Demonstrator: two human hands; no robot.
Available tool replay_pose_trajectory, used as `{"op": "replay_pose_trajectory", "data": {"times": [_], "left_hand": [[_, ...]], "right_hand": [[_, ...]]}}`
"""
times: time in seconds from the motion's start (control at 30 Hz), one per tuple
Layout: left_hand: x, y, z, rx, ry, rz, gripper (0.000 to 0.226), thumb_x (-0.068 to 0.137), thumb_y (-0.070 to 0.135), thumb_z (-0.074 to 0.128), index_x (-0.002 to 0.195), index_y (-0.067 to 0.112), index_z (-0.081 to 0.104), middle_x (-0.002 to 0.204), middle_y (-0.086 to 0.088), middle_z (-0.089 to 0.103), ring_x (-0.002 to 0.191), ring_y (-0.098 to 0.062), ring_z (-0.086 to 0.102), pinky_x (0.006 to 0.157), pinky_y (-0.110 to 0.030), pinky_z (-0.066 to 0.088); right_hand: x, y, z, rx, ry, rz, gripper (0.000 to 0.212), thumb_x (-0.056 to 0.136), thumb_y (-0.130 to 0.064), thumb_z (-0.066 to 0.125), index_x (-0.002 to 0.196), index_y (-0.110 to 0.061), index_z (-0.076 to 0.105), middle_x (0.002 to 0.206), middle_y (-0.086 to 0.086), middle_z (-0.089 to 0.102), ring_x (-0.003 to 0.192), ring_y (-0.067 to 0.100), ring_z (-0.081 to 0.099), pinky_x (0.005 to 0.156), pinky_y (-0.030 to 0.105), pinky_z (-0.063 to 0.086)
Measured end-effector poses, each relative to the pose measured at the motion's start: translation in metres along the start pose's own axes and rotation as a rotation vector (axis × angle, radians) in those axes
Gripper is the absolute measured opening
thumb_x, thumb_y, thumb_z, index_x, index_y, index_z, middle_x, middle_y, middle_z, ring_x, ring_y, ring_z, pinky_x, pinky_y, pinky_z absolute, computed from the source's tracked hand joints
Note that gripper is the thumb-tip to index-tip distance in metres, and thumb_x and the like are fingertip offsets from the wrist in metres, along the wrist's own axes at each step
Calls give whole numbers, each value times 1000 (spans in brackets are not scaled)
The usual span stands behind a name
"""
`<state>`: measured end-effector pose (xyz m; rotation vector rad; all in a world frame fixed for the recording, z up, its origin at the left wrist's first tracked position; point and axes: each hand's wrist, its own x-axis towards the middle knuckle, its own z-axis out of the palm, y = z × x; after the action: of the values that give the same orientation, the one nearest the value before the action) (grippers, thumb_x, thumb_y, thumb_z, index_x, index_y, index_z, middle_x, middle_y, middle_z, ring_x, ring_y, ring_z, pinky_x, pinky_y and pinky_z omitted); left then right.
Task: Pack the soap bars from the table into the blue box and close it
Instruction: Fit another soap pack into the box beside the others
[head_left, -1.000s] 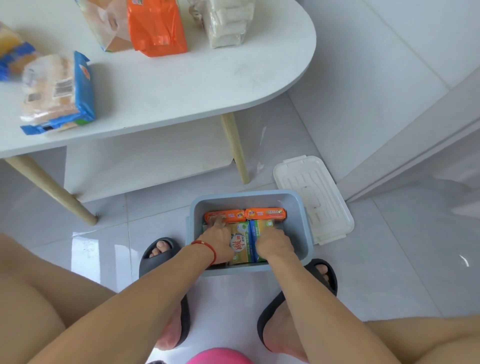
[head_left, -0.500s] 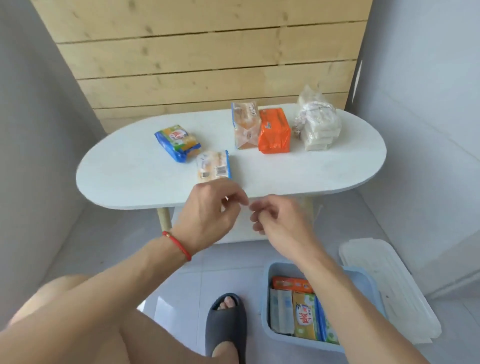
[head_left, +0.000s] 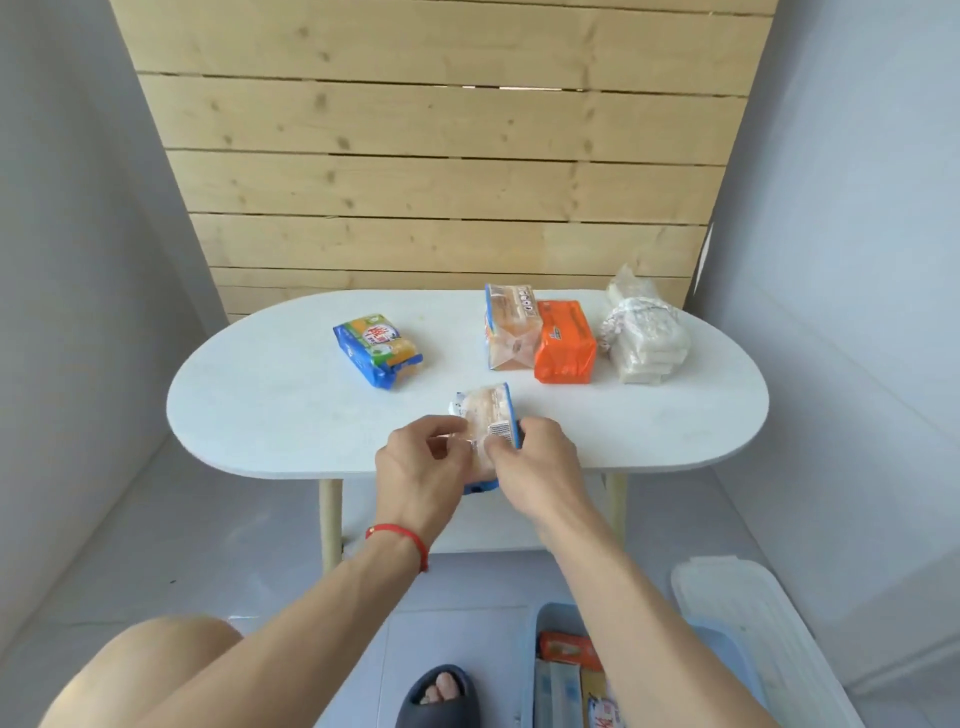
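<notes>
A clear-and-blue soap pack (head_left: 485, 418) lies at the near edge of the white oval table (head_left: 291, 410). My left hand (head_left: 418, 475) grips its left side and my right hand (head_left: 540, 470) grips its right side. Further back lie a blue-and-yellow soap pack (head_left: 378, 349), a clear pack (head_left: 509, 326), an orange pack (head_left: 565, 342) and a white wrapped bundle (head_left: 644, 332). The blue box (head_left: 532, 670) stands open on the floor at the lower right, partly hidden by my right forearm, with several soap bars inside.
The box's translucent white lid (head_left: 753, 634) lies on the floor to the right of the box. A wooden slat panel (head_left: 431, 156) stands behind the table. My foot in a dark sandal (head_left: 439, 696) rests left of the box. Grey walls close in on both sides.
My hands left the box, rose to the table and closed on the clear-and-blue soap pack at its near edge. The view tilted up from the floor to the table.
</notes>
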<state>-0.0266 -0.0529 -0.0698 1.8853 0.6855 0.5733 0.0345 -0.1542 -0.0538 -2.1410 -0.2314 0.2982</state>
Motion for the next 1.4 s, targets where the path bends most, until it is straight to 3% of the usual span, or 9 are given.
{"op": "replay_pose_trajectory", "data": {"times": [0.07, 0.23, 0.37, 0.57, 0.8, 0.97, 1.1, 1.23, 1.4], "left_hand": [[-16, -3, 6, -115, -44, -16, 15, 83, 16, 72, 94, 25, 77, 76, 9, 77, 74, -3, 73, 63, -18, 54], [-47, 3, 21, -390, -112, -98, 37, 79, 10, 84, 109, 15, 64, 101, 2, 72, 80, -2, 71, 74, -18, 58], [-61, 12, 37, -324, -462, -217, 29, 86, 12, 78, 114, 10, 72, 101, -8, 79, 95, -27, 76, 86, -44, 62], [-83, 4, 80, -254, -694, -346, 20, 84, 4, 79, 103, 1, 73, 91, -11, 80, 80, -24, 79, 67, -33, 63], [-116, -52, 170, 13, -792, -563, 13, 84, 8, 76, 96, 4, 73, 84, -10, 80, 75, -23, 79, 69, -39, 66], [-162, -106, 236, 202, -802, -612, 20, 82, 16, 77, 98, 8, 69, 103, -14, 76, 91, -28, 76, 78, -47, 64], [-186, -128, 275, 341, -807, -587, 32, 80, 21, 77, 107, 10, 65, 112, -11, 72, 104, -29, 70, 92, -41, 59], [-196, -132, 298, 578, -859, -429, 36, 85, 36, 72, 112, 15, 59, 117, -9, 67, 102, -27, 64, 87, -34, 54], [-206, -145, 302, 527, -889, -408, 39, 88, 41, 68, 120, 20, 61, 113, -7, 67, 108, -28, 65, 95, -36, 55]], "right_hand": [[-9, 16, -20, 195, -27, 34, 16, 93, -19, 63, 102, -15, 75, 97, 6, 79, 93, 28, 74, 76, 36, 57], [-35, 64, -65, 604, -153, 32, 22, 97, -2, 66, 112, -14, 76, 105, 6, 81, 103, 28, 77, 90, 32, 57], [-48, 101, -83, 688, -157, 67, 27, 96, 1, 65, 117, -14, 74, 113, 10, 79, 110, 32, 74, 102, 46, 53], [-61, 159, -112, 398, -199, 134, 22, 98, -16, 67, 115, -26, 76, 109, -6, 81, 105, 17, 76, 94, 40, 57], [-65, 238, -123, 171, -140, 448, 12, 96, -21, 65, 102, -18, 76, 98, 4, 80, 92, 18, 77, 87, 42, 64], [-73, 290, -139, 63, 48, 586, 18, 89, -15, 59, 94, -20, 75, 101, 6, 76, 96, 27, 73, 90, 48, 61], [-78, 319, -142, 131, 81, 672, 20, 90, -17, 58, 104, -20, 73, 98, 5, 77, 87, 22, 76, 82, 41, 64], [-79, 327, -137, 118, 97, 645, 20, 89, -16, 56, 87, -28, 71, 95, 1, 77, 92, 25, 75, 90, 46, 61], [-78, 336, -129, 89, 98, 628, 25, 93, -14, 60, 114, -21, 71, 115, 5, 74, 107, 27, 70, 98, 48, 57]]}}
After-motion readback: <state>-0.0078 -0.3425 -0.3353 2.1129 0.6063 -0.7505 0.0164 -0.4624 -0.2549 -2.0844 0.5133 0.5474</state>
